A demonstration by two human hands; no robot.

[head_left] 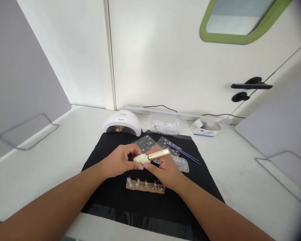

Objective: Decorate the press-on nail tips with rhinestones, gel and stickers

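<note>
While left hand (pixel 116 161) and right hand (pixel 168 170) grip the pale bottle (pixel 140 159), its far side's hidden; at three o'clock, a clear tray (pixel 183 165), partly covered!

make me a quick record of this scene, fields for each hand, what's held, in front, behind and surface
left hand: fingers around the bottle's base
right hand: thumb at bottle, other fingers partly hidden
held: cream rounded bottle with long gold cap, tilted
nearer the body: tan strip with five small stands
beyond hands: slim blue metal tweezers; white dome-shaped lamp; open white-and-blue cardboard box
surface: black cloth mat on white table
</note>
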